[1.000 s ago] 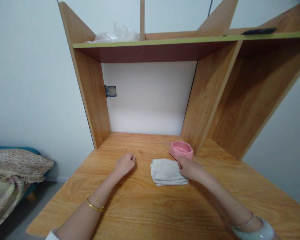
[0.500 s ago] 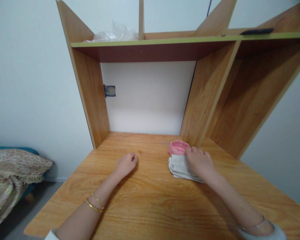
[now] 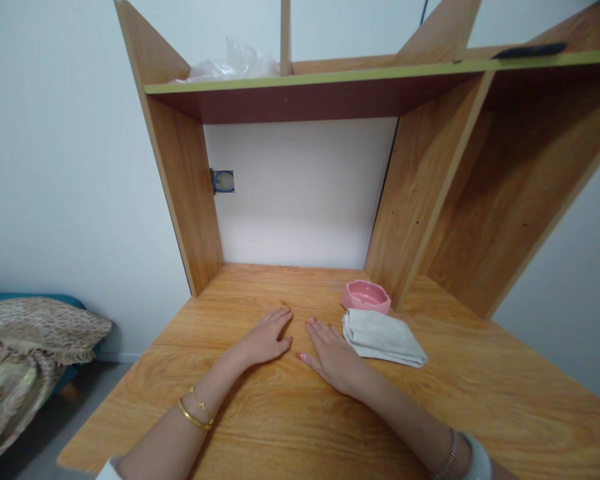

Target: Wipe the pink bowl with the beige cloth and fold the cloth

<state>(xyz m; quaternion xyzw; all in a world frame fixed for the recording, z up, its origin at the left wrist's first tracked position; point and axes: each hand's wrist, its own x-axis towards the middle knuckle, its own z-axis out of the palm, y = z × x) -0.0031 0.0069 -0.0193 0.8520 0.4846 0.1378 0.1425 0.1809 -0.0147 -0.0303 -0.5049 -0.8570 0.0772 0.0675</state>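
Observation:
My left hand (image 3: 267, 335) lies flat on the wooden desk (image 3: 290, 407), palm down, fingers stretched out, holding nothing. My right hand (image 3: 333, 355) rests flat beside it, also palm down and open, a short gap between the two. A folded grey-white cloth (image 3: 383, 337) lies just to the right of my right hand, not touched. Behind the cloth stands a small pink dish (image 3: 365, 296), close to the upright wooden divider (image 3: 405, 213).
A shelf (image 3: 330, 83) spans above the desk, carrying crumpled clear plastic (image 3: 230, 65) at left and a dark flat object (image 3: 529, 50) at right. A wall socket (image 3: 223, 181) sits at the back left. A bed with patterned blanket (image 3: 25, 347) stands to the left.
My right hand let go of the cloth, after sliding it right next to the pink dish, and moved left to lie flat. My left hand opened from a loose fist.

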